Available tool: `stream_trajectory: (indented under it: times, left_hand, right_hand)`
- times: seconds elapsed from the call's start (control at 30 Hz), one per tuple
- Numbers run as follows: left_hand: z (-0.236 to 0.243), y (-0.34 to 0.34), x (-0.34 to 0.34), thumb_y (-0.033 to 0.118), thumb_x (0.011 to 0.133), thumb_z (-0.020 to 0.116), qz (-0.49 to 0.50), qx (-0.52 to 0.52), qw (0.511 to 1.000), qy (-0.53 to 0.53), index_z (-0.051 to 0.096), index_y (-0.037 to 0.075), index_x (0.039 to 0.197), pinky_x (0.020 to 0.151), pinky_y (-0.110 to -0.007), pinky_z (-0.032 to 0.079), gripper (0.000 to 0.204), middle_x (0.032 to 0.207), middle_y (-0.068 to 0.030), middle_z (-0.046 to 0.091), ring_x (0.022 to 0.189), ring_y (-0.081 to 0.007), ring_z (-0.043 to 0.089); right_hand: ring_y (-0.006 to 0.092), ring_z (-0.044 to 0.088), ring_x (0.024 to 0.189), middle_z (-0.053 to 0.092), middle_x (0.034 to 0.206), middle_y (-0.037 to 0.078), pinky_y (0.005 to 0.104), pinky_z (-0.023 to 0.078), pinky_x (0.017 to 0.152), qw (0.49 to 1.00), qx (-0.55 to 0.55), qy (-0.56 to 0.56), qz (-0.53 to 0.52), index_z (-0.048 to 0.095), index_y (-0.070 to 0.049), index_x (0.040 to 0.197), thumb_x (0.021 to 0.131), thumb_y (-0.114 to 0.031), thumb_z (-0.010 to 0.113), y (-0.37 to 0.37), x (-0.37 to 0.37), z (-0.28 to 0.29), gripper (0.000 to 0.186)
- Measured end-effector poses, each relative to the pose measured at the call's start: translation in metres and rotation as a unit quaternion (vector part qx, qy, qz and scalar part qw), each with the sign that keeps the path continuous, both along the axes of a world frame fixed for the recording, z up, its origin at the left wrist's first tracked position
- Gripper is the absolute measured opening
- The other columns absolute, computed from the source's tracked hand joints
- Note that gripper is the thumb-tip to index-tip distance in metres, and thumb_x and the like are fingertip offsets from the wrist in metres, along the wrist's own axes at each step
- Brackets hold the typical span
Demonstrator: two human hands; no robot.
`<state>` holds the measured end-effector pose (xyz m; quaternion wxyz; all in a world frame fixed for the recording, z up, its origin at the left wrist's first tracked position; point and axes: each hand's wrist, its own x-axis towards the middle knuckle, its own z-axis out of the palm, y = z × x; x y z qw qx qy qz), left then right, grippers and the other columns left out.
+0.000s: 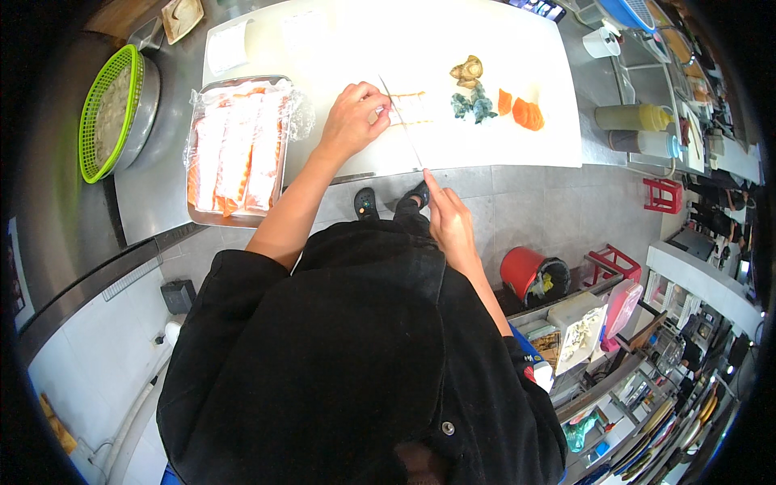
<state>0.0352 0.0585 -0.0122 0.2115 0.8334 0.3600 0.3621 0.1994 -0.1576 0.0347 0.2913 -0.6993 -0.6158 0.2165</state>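
Observation:
My left hand (354,120) rests on a white cutting board (517,56), its fingers curled onto a pale orange-edged strip of fish (411,107). My right hand (449,218) grips the handle of a long thin knife (402,121), whose blade runs up across the strip beside my left fingertips. To the right on the board lie small dark green pieces (474,105), a tan lump (467,71) and orange slices (525,113).
A metal tray (196,212) of wrapped salmon fillets (238,145) sits left of the board. A green basket in a steel bowl (109,113) stands at far left. Squeeze bottles (638,129) lie to the right. Below are a red bin (521,271), red stools (663,194) and cluttered shelves.

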Motion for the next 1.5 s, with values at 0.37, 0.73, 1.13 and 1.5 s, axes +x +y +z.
stream_trajectory:
  times: [0.37, 0.73, 1.13, 1.5]
  left_hand:
    - [-0.002, -0.004, 0.002, 0.014, 0.076, 0.077, 0.036, -0.007, 0.999, -0.018, 0.073, 0.013, 0.091, 0.082, -0.039, 0.052, 0.016, 0.096, -0.0026, 0.064, 0.094, -0.0242, 0.062]
    - [-0.001, -0.007, -0.007, 0.021, 0.073, 0.075, 0.074, 0.038, 0.996, 0.026, 0.07, 0.022, 0.081, 0.086, -0.043, 0.034, 0.01, 0.095, 0.0065, 0.063, 0.094, -0.0181, 0.058]
    - [-0.003, -0.007, -0.007, 0.023, 0.072, 0.076, 0.077, 0.031, 0.996, 0.041, 0.071, 0.023, 0.08, 0.088, -0.045, 0.032, 0.01, 0.094, 0.0072, 0.063, 0.098, -0.0173, 0.057]
    - [0.005, -0.005, -0.011, 0.023, 0.078, 0.076, 0.098, -0.066, 0.99, 0.076, 0.073, 0.024, 0.101, 0.098, -0.044, 0.034, 0.024, 0.104, 0.0055, 0.068, 0.105, -0.0186, 0.058]
  right_hand:
    - [0.0361, 0.06, 0.066, 0.053, 0.074, 0.017, 0.0451, 0.052, 0.065, 0.996, -0.083, -0.009, -0.012, 0.056, -0.017, 0.147, 0.088, 0.01, 0.06, -0.067, 0.012, 0.033, 0.065]
    - [0.0371, 0.064, 0.076, 0.059, 0.084, 0.019, 0.0455, 0.054, 0.073, 0.999, -0.025, 0.018, -0.015, 0.057, -0.017, 0.146, 0.09, 0.009, 0.058, -0.028, 0.0, 0.006, 0.061]
    - [0.0382, 0.061, 0.074, 0.056, 0.083, 0.018, 0.0482, 0.052, 0.07, 0.999, -0.015, 0.042, -0.001, 0.057, -0.017, 0.146, 0.09, 0.009, 0.057, 0.007, -0.012, 0.003, 0.062]
    - [0.0364, 0.06, 0.069, 0.054, 0.076, 0.018, 0.043, 0.052, 0.069, 0.99, -0.13, 0.048, -0.009, 0.056, -0.014, 0.147, 0.091, 0.007, 0.059, -0.094, 0.014, 0.052, 0.06]
